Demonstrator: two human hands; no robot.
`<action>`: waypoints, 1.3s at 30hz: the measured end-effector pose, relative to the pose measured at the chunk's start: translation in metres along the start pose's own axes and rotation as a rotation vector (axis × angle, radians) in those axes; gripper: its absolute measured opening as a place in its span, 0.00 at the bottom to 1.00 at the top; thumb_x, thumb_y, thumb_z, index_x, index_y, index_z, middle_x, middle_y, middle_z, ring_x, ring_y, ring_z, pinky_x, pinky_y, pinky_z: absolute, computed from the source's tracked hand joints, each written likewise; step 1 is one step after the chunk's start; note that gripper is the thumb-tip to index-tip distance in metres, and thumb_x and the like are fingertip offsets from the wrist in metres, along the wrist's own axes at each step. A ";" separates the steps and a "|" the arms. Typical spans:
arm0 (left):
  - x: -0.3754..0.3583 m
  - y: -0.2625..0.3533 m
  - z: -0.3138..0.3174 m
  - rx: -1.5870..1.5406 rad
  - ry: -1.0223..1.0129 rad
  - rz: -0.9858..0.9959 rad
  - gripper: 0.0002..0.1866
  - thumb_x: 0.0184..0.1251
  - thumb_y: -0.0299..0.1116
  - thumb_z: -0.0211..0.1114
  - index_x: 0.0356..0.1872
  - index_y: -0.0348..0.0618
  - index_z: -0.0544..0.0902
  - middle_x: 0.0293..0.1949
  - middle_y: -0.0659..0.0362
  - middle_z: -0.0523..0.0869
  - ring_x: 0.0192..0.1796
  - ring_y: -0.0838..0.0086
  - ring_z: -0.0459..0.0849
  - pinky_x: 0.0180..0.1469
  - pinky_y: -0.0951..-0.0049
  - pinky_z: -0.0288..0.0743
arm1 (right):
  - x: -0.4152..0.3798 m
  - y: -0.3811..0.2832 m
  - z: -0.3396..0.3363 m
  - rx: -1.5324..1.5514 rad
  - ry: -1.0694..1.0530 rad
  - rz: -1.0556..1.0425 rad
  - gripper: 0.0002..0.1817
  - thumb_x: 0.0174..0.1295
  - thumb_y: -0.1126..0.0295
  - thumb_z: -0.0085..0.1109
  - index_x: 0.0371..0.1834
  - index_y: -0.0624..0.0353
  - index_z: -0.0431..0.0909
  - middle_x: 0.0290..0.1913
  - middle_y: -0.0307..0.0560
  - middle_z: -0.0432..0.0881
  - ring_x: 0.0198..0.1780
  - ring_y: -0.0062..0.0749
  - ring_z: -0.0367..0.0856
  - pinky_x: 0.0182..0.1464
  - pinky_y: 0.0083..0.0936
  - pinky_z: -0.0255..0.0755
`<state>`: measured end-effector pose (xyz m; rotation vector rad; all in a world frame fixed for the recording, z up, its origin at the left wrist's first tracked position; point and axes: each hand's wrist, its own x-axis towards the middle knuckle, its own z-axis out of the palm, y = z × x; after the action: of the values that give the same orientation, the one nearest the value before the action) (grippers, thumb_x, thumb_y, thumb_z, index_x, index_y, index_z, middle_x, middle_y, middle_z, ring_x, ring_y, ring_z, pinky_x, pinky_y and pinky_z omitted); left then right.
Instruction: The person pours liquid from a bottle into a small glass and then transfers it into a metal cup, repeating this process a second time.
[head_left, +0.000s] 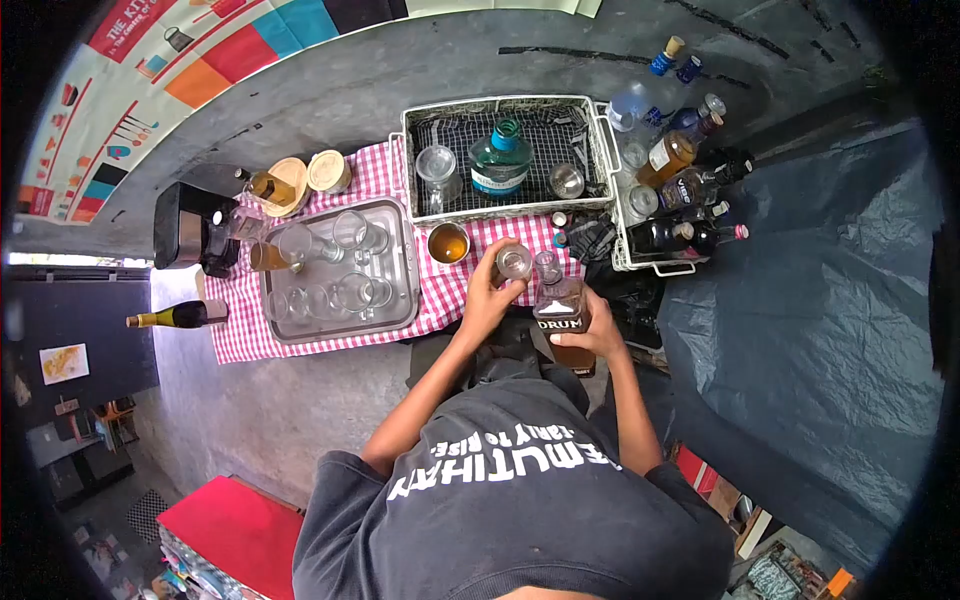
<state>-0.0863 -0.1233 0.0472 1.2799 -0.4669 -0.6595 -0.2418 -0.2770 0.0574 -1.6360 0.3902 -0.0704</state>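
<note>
My left hand (pixel 486 292) grips a small clear glass (pixel 514 262) above the near edge of the checked cloth. Wrapped round a square bottle of brown liquor labelled DRUM (pixel 561 311) is my right hand (pixel 604 328). The bottle's neck points away from me, close beside the glass. I cannot make out any liquid in the glass. Left of my left hand stands a metal cup (pixel 449 243) with amber liquid in it. Two small bottle caps (pixel 559 220) lie beyond the DRUM bottle, near the dark cloth.
A grey tray (pixel 408 290) holds several glasses. Behind my hands, a white wire basket (pixel 408 150) contains a teal bottle (pixel 500 158) and glassware. Several liquor bottles (pixel 672 158) crowd a right-hand rack. A dark wine bottle (pixel 180 314) is at the table's left.
</note>
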 end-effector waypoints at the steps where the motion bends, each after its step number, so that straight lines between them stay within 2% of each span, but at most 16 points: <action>1: 0.000 0.001 0.001 -0.030 -0.011 -0.020 0.30 0.56 0.18 0.65 0.62 0.38 0.69 0.52 0.59 0.77 0.54 0.77 0.78 0.57 0.74 0.73 | 0.000 0.001 -0.001 -0.038 -0.017 0.005 0.38 0.37 0.66 0.78 0.56 0.64 0.73 0.47 0.44 0.83 0.48 0.26 0.81 0.56 0.28 0.72; 2: -0.001 0.000 0.001 -0.031 -0.013 -0.023 0.30 0.56 0.18 0.65 0.62 0.38 0.69 0.52 0.59 0.77 0.54 0.77 0.78 0.57 0.74 0.73 | 0.000 0.000 -0.002 -0.064 -0.031 0.020 0.41 0.38 0.63 0.79 0.58 0.66 0.72 0.47 0.50 0.84 0.49 0.34 0.83 0.56 0.32 0.73; 4: -0.002 -0.003 0.001 -0.022 -0.010 0.015 0.31 0.54 0.14 0.61 0.64 0.38 0.69 0.54 0.57 0.77 0.55 0.76 0.79 0.59 0.73 0.74 | -0.003 0.005 -0.004 -0.099 -0.042 0.027 0.42 0.37 0.62 0.79 0.58 0.67 0.72 0.47 0.51 0.84 0.49 0.34 0.83 0.56 0.32 0.74; 8: -0.004 -0.008 -0.002 -0.019 -0.014 0.031 0.32 0.53 0.15 0.61 0.64 0.38 0.69 0.55 0.57 0.77 0.56 0.75 0.79 0.59 0.73 0.75 | -0.007 0.004 -0.006 -0.146 -0.075 0.067 0.45 0.36 0.61 0.79 0.60 0.68 0.71 0.48 0.53 0.84 0.49 0.36 0.83 0.56 0.31 0.73; 12: -0.004 -0.009 -0.004 0.021 -0.052 0.030 0.33 0.52 0.15 0.62 0.64 0.38 0.69 0.58 0.56 0.75 0.58 0.72 0.78 0.60 0.71 0.75 | -0.012 -0.005 -0.004 -0.129 -0.088 0.102 0.43 0.36 0.60 0.79 0.59 0.67 0.72 0.47 0.52 0.84 0.48 0.36 0.83 0.55 0.31 0.73; 15: -0.005 -0.010 -0.003 0.043 -0.044 0.047 0.32 0.52 0.15 0.61 0.64 0.38 0.70 0.59 0.55 0.73 0.60 0.70 0.77 0.60 0.69 0.76 | -0.016 -0.006 -0.003 -0.122 -0.100 0.122 0.41 0.36 0.60 0.79 0.57 0.66 0.73 0.46 0.51 0.85 0.47 0.35 0.84 0.55 0.31 0.73; 17: -0.004 -0.011 -0.003 0.048 -0.034 0.054 0.32 0.52 0.15 0.61 0.63 0.38 0.70 0.59 0.55 0.73 0.61 0.70 0.76 0.60 0.68 0.77 | -0.019 0.000 -0.003 -0.112 -0.110 0.159 0.39 0.37 0.64 0.77 0.56 0.65 0.73 0.46 0.46 0.84 0.49 0.27 0.82 0.56 0.28 0.72; 22: -0.005 -0.014 -0.004 0.033 -0.016 -0.007 0.32 0.53 0.14 0.61 0.63 0.40 0.70 0.59 0.56 0.73 0.61 0.69 0.76 0.58 0.70 0.78 | -0.021 0.007 -0.003 -0.135 -0.135 0.179 0.39 0.38 0.66 0.77 0.58 0.66 0.72 0.47 0.46 0.84 0.50 0.28 0.82 0.57 0.28 0.72; 33: -0.009 -0.012 -0.003 0.189 -0.007 0.054 0.32 0.52 0.14 0.63 0.62 0.40 0.71 0.56 0.54 0.75 0.60 0.67 0.78 0.56 0.69 0.81 | -0.029 0.005 -0.004 -0.182 -0.139 0.250 0.36 0.39 0.68 0.77 0.56 0.63 0.74 0.46 0.43 0.84 0.47 0.24 0.82 0.53 0.25 0.73; 35: -0.008 -0.013 -0.002 0.185 -0.015 0.054 0.32 0.52 0.14 0.63 0.62 0.40 0.71 0.56 0.54 0.75 0.60 0.67 0.78 0.56 0.70 0.80 | -0.029 0.002 -0.002 -0.144 -0.109 0.297 0.35 0.35 0.61 0.79 0.50 0.61 0.77 0.44 0.49 0.85 0.46 0.35 0.84 0.53 0.33 0.73; 39: -0.007 -0.016 -0.003 0.273 -0.024 0.088 0.32 0.52 0.15 0.63 0.62 0.40 0.72 0.56 0.54 0.75 0.60 0.66 0.77 0.58 0.68 0.79 | -0.031 0.003 -0.002 -0.110 -0.085 0.300 0.35 0.35 0.61 0.79 0.50 0.61 0.77 0.44 0.48 0.85 0.46 0.35 0.84 0.53 0.33 0.73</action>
<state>-0.0926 -0.1186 0.0314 1.4997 -0.6460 -0.5501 -0.2724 -0.2698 0.0602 -1.6651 0.5778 0.2498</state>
